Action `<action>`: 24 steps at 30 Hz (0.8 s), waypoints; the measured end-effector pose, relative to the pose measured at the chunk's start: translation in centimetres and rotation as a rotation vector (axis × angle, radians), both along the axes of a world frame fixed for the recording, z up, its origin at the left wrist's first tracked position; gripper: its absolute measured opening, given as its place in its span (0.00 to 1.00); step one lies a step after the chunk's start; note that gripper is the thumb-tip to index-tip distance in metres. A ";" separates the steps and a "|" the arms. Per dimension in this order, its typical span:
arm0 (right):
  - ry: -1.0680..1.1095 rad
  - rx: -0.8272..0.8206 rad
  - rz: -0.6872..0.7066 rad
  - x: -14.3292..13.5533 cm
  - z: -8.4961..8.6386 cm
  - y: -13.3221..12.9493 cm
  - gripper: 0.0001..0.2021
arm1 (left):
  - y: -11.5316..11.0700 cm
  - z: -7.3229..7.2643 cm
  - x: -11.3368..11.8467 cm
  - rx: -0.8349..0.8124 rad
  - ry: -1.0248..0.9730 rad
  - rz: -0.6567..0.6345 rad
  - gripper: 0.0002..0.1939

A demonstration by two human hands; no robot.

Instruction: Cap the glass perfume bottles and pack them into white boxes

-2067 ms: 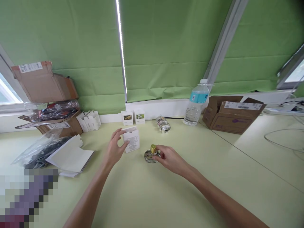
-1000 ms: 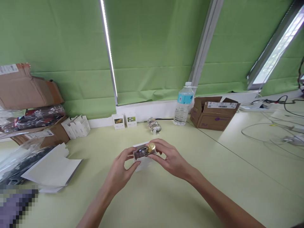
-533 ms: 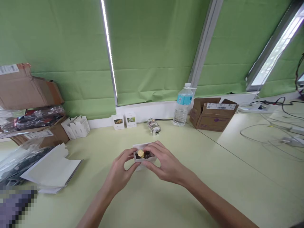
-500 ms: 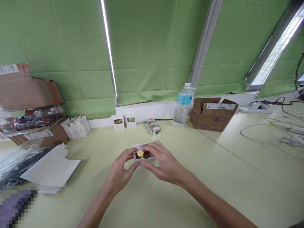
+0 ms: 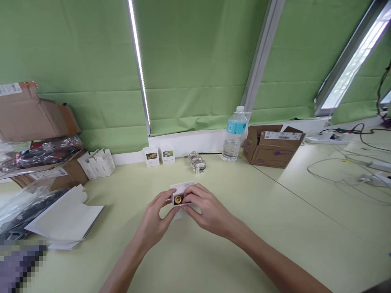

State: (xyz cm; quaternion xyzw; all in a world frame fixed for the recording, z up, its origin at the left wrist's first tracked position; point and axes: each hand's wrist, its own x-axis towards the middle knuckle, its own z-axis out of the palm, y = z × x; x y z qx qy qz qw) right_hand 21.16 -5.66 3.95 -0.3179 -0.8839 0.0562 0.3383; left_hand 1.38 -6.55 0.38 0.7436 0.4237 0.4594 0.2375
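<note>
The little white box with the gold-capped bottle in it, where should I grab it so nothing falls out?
Grip the little white box by its two side walls, one from the left and one from the right, as the left hand and right hand do. Its top flap is open and the bottle's gold cap shows in the opening, so keep that end up.

Two seconds ago the perfume bottle (image 5: pixel 178 199) stood on the counter (image 5: pixel 275 219) under the right hand (image 5: pixel 207 209), apart from the small white box (image 5: pixel 182 194) at the left hand (image 5: pixel 155 221). Since then both hands have met, and the bottle has sunk into the open box, only its gold cap showing.
</note>
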 end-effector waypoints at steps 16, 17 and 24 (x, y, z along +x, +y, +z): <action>0.245 -0.186 -0.107 2.3 0.9 -0.2 0.12 | 0.0 -0.4 0.0 0.022 0.040 0.026 0.17; 0.211 -0.197 -0.112 2.3 0.8 -0.3 0.13 | 0.0 -0.4 0.0 0.037 0.050 0.021 0.17; 0.057 -0.189 -0.114 2.4 0.6 -0.6 0.10 | 0.2 -0.8 -0.1 0.091 0.106 0.049 0.14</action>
